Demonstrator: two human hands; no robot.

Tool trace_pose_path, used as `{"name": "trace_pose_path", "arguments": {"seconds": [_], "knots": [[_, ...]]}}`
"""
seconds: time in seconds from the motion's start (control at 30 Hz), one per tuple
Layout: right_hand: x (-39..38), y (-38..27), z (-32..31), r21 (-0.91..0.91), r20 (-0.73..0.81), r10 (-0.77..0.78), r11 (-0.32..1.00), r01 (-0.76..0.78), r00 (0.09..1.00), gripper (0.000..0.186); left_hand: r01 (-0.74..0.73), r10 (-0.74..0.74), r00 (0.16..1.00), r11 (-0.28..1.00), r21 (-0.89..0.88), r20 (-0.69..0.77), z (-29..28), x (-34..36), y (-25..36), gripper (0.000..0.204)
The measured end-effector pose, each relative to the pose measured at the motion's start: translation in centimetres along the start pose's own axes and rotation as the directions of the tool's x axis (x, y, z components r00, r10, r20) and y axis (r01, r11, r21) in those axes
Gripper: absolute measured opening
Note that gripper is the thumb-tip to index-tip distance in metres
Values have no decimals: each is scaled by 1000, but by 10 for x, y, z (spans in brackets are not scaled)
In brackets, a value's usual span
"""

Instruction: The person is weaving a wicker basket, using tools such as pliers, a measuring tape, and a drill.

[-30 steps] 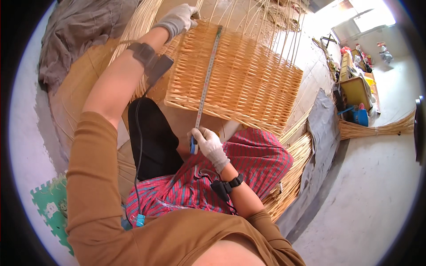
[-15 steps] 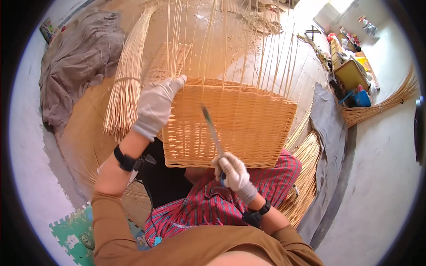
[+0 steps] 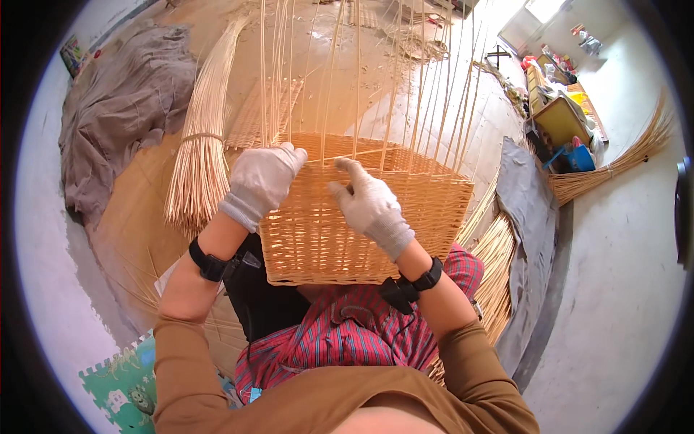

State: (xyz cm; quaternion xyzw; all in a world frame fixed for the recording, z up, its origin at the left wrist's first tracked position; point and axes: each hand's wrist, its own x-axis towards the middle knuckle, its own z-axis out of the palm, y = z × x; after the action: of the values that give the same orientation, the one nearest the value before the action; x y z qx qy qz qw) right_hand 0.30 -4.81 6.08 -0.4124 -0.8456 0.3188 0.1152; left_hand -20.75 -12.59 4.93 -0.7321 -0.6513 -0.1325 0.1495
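An orange-tan woven wicker basket [image 3: 361, 246] sits upright before me, with long pale stakes [image 3: 390, 94] rising from its upper edge. My gloved left hand [image 3: 264, 181] is closed on the top edge near the basket's left end. My gloved right hand [image 3: 365, 202] rests against the front wall just below the edge, index finger and thumb apart, the index fingertip touching the weave near a crosswise strand. The basket is over my lap, which has red striped cloth [image 3: 325, 340] and black fabric [image 3: 267, 311] on it. No tape measure shows now.
Bundles of pale rods [image 3: 191, 173] [image 3: 491, 282] flank the basket, another [image 3: 600, 173] lies at the right wall. A woven piece [image 3: 253, 116] is behind the basket. Also around: grey crumpled cloth [image 3: 123, 108], a grey sheet [image 3: 528, 239], green foam mat [image 3: 116, 383], cluttered furniture [image 3: 560, 116].
The basket has tipped upright and shifted lower. My left hand came down to its edge; my right hand moved up to it, and the tape measure it held has gone from sight.
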Motion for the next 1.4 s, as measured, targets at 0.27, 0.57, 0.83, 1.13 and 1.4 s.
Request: {"name": "trace_pose_path", "arguments": {"seconds": [0.27, 0.57, 0.83, 1.13, 1.4], "knots": [[80, -3, -22, -308, 90, -684, 672, 674, 724, 45, 137, -137, 989, 990, 19, 51, 8, -6, 16, 46], [-9, 68, -19, 873, -126, 168, 488, 28, 978, 25, 229, -220, 973, 957, 177, -71, 4, -16, 47, 54], [16, 68, -6, 363, -634, 137, 922, 137, 761, 10, 230, -232, 972, 926, -300, 31, 22, 59, 94, 19], [-8, 48, -6, -48, -751, -109, 993, 112, 651, 15, 234, -258, 965, 931, -279, -52, 37, 62, 96, 8], [4, 59, 16, -264, -652, -430, 901, 345, 624, 13, 197, -271, 952, 901, -387, -145, 43, 61, 95, 13]]}}
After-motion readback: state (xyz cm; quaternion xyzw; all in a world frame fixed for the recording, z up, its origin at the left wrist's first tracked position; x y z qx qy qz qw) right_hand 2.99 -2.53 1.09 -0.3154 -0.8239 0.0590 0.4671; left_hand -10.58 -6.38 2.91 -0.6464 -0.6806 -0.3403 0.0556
